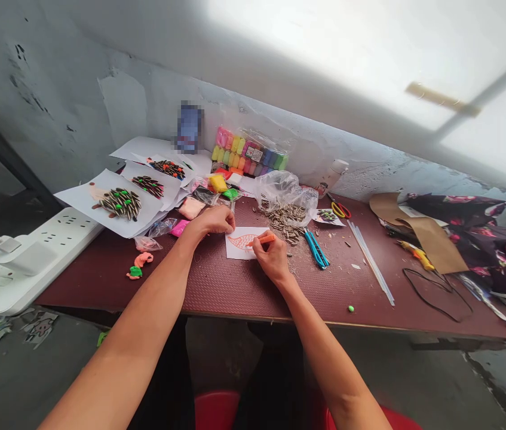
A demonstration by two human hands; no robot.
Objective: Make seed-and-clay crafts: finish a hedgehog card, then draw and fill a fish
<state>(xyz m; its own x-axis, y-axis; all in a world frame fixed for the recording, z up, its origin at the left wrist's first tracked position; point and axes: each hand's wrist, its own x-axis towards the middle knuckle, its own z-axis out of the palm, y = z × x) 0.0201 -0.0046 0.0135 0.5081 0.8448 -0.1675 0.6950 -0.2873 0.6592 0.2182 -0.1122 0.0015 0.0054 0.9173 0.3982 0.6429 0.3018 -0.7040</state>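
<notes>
Item: small white paper card (240, 243) bearing an orange-outlined figure, lying flat on the maroon tabletop (235, 286), centre of the frame.

Left hand (211, 221): fingers curled down, tips pressing the card's upper left edge, pinning it; nothing is gripped.

Right hand (272, 258): fingers pinched around an orange strip of clay (262, 240), its far end touching the card's right part.

Handling, by judgement: the card is light, thin and apt to slide or crease, so it is best held flat by a bare margin, clear of the figure. The clay looks soft and easily dented; a light pinch near one end would suit it, since squeezing would deform it.

Surroundings:
- Heap of striped sunflower seeds (286, 220) just above right of the card, spilling from a clear plastic bag (282, 190).
- Blue utility knife (316, 248) right of the seeds.
- Clear glue sticks (370, 261) further right.
- Pack of coloured clay blocks (249, 153) against the wall, upper centre.
- Finished seed-covered pictures on white sheets (120, 203), upper left.
- Small clay scraps, pink and green (140, 264), left of the left forearm.
- White power strip (24, 257) at the far left.
- Scissors with red and yellow handles (340, 209) right of the bag.
</notes>
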